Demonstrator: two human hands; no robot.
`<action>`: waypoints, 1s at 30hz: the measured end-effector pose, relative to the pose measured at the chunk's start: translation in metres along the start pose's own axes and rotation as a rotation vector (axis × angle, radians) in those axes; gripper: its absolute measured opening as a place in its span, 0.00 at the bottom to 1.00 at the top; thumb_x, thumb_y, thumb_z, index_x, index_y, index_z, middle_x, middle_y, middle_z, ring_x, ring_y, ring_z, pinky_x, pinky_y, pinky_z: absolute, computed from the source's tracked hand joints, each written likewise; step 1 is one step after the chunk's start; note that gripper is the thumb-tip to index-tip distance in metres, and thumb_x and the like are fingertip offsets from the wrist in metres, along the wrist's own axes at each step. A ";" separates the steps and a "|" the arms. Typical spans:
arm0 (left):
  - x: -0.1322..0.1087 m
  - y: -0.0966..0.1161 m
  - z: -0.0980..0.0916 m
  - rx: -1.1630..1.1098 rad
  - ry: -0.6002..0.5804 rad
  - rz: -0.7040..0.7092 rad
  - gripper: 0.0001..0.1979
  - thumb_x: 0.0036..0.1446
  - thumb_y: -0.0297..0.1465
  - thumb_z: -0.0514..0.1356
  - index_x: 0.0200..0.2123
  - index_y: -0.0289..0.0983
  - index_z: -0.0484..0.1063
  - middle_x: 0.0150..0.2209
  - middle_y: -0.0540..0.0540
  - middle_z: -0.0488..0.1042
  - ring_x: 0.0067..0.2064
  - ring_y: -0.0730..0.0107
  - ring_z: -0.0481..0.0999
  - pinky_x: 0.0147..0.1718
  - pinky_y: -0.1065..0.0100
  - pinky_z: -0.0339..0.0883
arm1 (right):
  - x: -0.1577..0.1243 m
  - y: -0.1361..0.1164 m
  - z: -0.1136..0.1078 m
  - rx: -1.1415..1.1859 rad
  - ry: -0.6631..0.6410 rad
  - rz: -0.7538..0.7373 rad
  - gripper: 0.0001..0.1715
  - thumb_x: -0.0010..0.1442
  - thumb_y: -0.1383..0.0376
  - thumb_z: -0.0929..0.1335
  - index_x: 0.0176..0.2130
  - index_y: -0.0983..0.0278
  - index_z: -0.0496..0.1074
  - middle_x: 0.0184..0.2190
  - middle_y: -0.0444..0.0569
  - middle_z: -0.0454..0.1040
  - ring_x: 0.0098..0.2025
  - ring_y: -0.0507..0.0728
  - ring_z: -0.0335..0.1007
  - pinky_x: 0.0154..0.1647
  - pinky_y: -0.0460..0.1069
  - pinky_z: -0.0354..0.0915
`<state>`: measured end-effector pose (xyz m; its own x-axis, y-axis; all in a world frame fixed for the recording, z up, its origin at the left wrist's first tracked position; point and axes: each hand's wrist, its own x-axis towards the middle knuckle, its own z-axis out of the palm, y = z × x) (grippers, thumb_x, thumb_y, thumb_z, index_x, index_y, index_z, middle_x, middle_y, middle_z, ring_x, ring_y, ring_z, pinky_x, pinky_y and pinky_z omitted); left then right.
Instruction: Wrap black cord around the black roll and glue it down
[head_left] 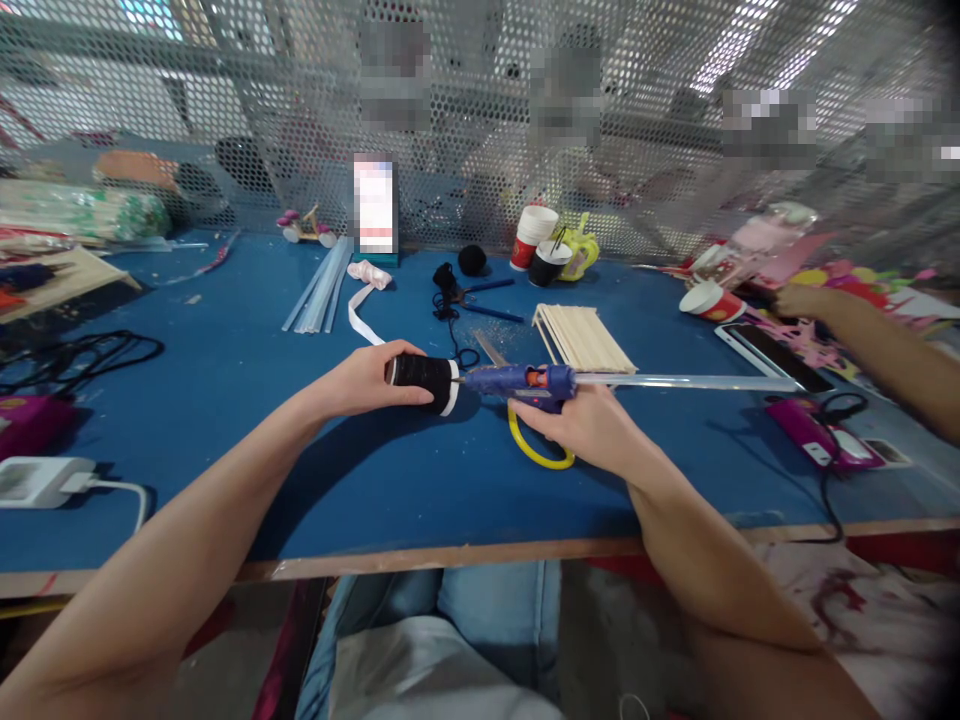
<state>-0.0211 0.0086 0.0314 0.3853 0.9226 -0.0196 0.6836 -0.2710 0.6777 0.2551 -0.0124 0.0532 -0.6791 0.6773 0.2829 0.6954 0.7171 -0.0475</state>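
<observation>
My left hand point(375, 378) is closed round a paper cup wrapped in black cord point(422, 380), which lies on its side with its white rim facing right. In my right hand point(592, 425) is a blue glue gun point(517, 380), its nozzle pointing left at the cup's rim. A long clear glue stick point(690, 381) sticks out of the gun's back end. Below the gun shows the yellow handle of scissors point(540, 455), partly hidden by my right hand. Black cord point(469, 355) trails on the table behind the cup.
Behind my hands lie glue sticks point(319, 290), white ribbon point(367, 310), pliers point(484, 290), a black ball point(472, 261) and a wooden stick rack point(589, 338). Stacked cups point(534, 235) stand near the mesh screen point(465, 130). Another person's arm point(862, 330) reaches in at right, near a phone point(780, 355).
</observation>
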 end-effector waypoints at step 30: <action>-0.003 0.003 -0.003 0.018 -0.040 0.094 0.29 0.43 0.45 0.62 0.47 0.39 0.64 0.37 0.48 0.73 0.37 0.65 0.72 0.35 0.69 0.63 | 0.006 0.002 0.008 0.110 0.028 0.085 0.14 0.57 0.63 0.61 0.30 0.66 0.73 0.20 0.47 0.70 0.24 0.52 0.64 0.24 0.46 0.57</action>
<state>-0.0218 0.0060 0.0362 0.4729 0.8810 0.0136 0.6540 -0.3613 0.6646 0.2508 -0.0055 0.0473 -0.6111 0.7326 0.2999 0.7190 0.6721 -0.1769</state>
